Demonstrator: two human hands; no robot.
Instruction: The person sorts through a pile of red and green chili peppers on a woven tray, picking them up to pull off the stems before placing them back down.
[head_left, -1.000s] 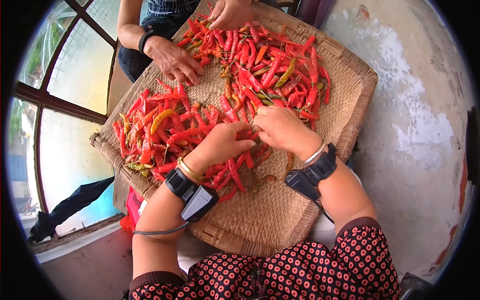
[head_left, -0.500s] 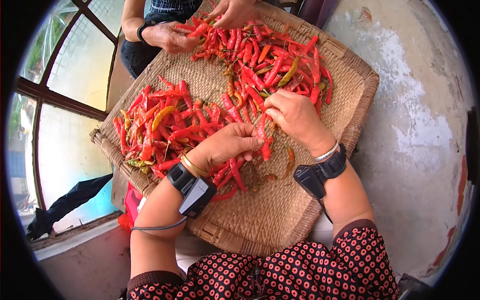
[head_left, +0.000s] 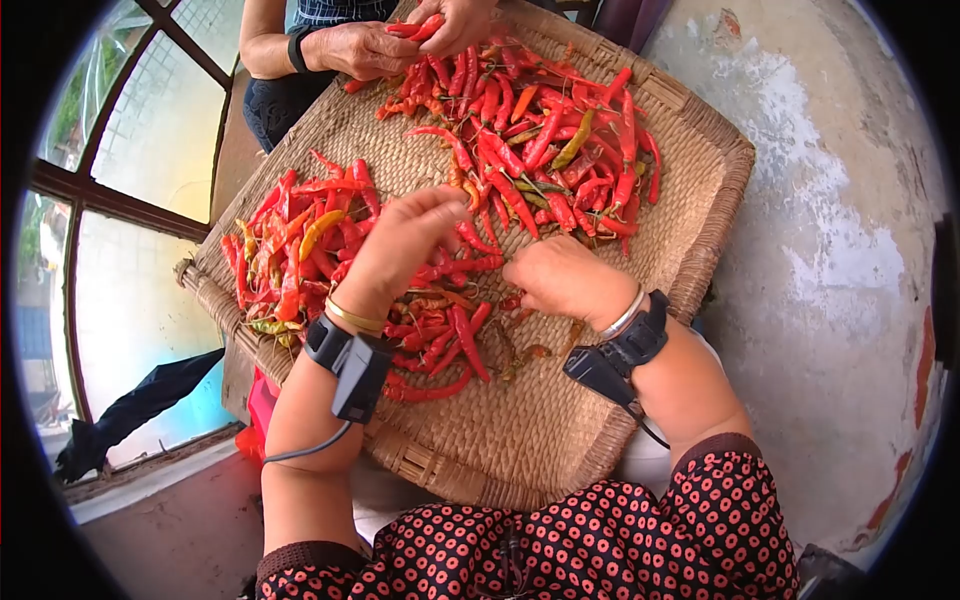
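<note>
My left hand (head_left: 408,240) is over the right side of the left pile of red chillies (head_left: 300,240), fingers stretched out and somewhat blurred, with nothing visible in them. Below the right-hand pile of chillies (head_left: 550,130), my right hand (head_left: 568,284) has its fingers curled together; whatever they pinch is hidden. Between and below my hands, smaller chillies and dry bits lie on the woven tray (head_left: 520,430). A few yellow and green chillies are mixed into both piles.
Across the tray, another person's two hands (head_left: 375,48) hold a red chilli (head_left: 428,28) at the top. A framed window (head_left: 150,130) and a black cloth-like thing (head_left: 140,410) are at the left. Stained concrete (head_left: 800,250) lies to the right.
My left hand has let go of the red chilli and moved up and left. My right hand has come down from the right-hand pile. The other person's hands have risen with a chilli.
</note>
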